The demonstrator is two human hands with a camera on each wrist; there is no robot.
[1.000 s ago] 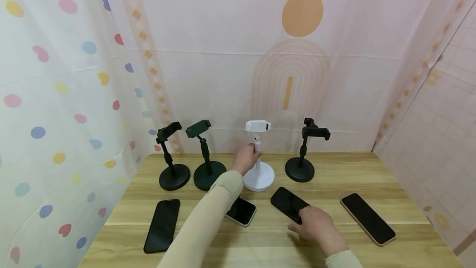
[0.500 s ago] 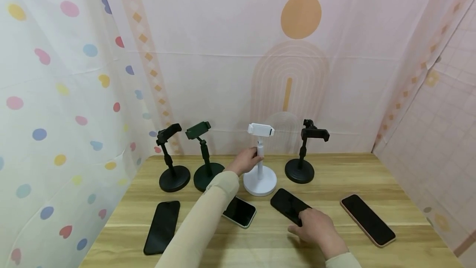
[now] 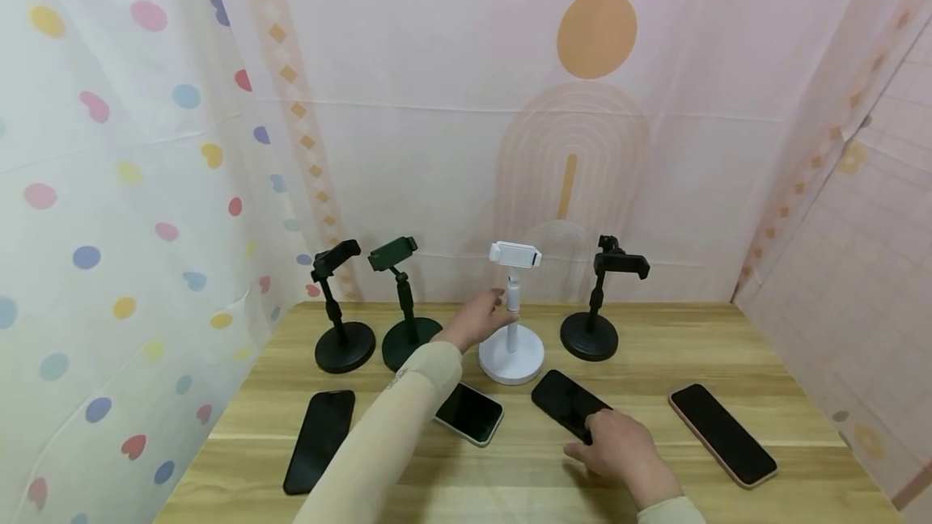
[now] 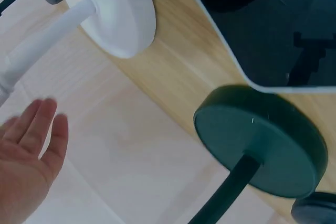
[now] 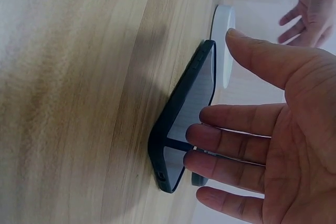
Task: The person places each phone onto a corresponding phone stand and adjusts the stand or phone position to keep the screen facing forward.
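Standing upright on the desk [image 3: 677,342], the white phone stand [image 3: 513,295] had the empty left grip [image 3: 476,319] loosely spread beside it, the right grip [image 3: 617,445] relaxed at the black phone [image 3: 564,401] without grasping; positioning the stand seemed in hand, withdrawing cleanly likely called for next.

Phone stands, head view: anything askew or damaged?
Slight mismatch: the left black clamp and dark green clamp tilt up toward the right, while the white clamp and right black clamp sit nearly level. Possibly just adjusted that way. Nothing looks toppled or damaged.
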